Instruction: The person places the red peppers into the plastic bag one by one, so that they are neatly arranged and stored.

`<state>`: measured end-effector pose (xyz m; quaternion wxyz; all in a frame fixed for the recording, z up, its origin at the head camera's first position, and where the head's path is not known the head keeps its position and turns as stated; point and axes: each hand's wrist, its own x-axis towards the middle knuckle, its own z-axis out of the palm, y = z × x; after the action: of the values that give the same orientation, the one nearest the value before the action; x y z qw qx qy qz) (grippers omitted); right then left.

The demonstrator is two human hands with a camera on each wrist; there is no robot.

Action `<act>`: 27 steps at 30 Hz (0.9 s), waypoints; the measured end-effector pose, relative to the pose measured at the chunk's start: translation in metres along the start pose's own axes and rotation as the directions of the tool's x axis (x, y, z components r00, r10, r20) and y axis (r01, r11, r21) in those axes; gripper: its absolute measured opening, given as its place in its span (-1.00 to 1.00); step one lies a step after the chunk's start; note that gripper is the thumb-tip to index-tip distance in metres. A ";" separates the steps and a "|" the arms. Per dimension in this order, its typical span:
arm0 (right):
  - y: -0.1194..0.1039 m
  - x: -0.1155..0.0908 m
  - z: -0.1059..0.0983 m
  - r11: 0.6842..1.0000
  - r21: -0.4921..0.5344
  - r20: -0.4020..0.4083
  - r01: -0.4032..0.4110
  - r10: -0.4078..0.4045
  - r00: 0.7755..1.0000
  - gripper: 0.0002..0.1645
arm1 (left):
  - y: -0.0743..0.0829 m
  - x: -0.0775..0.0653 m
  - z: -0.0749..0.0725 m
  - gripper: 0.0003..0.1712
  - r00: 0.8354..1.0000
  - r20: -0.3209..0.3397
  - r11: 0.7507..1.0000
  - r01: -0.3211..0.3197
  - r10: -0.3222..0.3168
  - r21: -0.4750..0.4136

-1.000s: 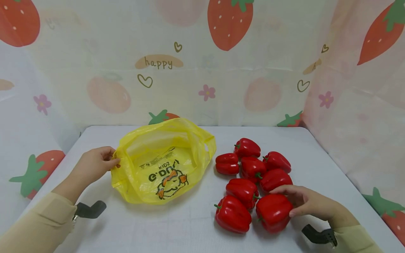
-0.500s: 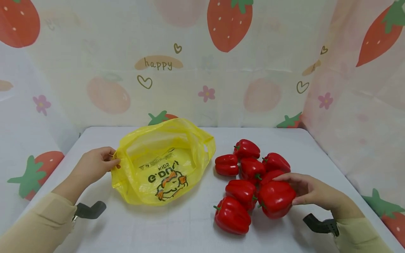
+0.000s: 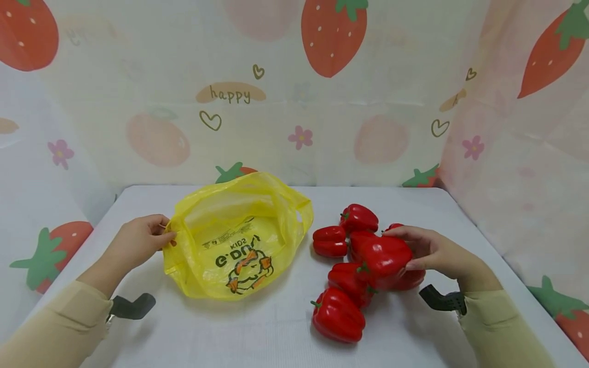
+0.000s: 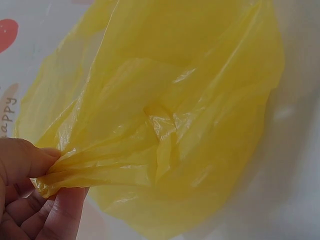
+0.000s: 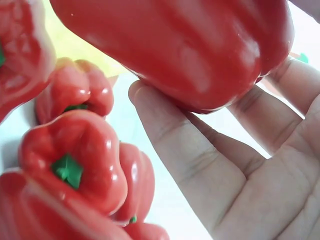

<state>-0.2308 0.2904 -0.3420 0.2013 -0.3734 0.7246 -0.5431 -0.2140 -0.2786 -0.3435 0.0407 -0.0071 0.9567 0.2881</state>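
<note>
In the head view, my left hand [image 3: 133,243] pinches the left edge of a yellow plastic bag [image 3: 193,278]. The bag's mouth gapes toward me, and a cartoon print shows inside. Up close in the left wrist view, thumb and fingers bunch the yellow film [image 4: 175,125]. My right hand [image 3: 439,253] grips a red bell pepper [image 3: 387,259] from its right side, raised over the other peppers. The right wrist view shows this held bell pepper [image 5: 190,55] between the fingers; several red peppers [image 5: 75,160] lie below it. Part of the pile is hidden behind the held pepper.
Several red bell peppers lie on the white table [image 3: 207,337], among them a front pepper [image 3: 338,314], a left pepper [image 3: 330,241] and a back pepper [image 3: 359,218]. A strawberry-print curtain [image 3: 257,138] hangs behind the table.
My right hand has lifted the bell pepper from the pile's front right corner and carried it up, away from me and slightly left. The left hand and bag have stayed almost still.
</note>
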 end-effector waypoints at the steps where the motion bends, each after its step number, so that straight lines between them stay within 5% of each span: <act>1: 0.000 0.003 0.000 1.000 -0.006 -0.001 0.006 -0.006 1.000 -0.36 | 0.000 0.000 0.000 -0.74 1.000 0.001 1.000 -0.001 0.001 -0.001; 13: 0.001 0.037 -0.004 0.996 -0.078 -0.068 -0.036 0.030 0.997 -0.35 | 0.003 -0.001 0.001 -0.76 1.000 0.005 1.000 0.001 -0.001 0.002; 27: -0.010 0.083 0.006 0.993 -0.023 -0.127 -0.117 0.113 0.985 -0.37 | 0.004 0.000 0.002 -0.73 1.000 0.006 1.000 -0.001 0.001 -0.008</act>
<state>-0.2764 0.2217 -0.3248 0.1807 -0.2992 0.7644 -0.5417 -0.2139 -0.2744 -0.3427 0.0436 -0.0061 0.9555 0.2918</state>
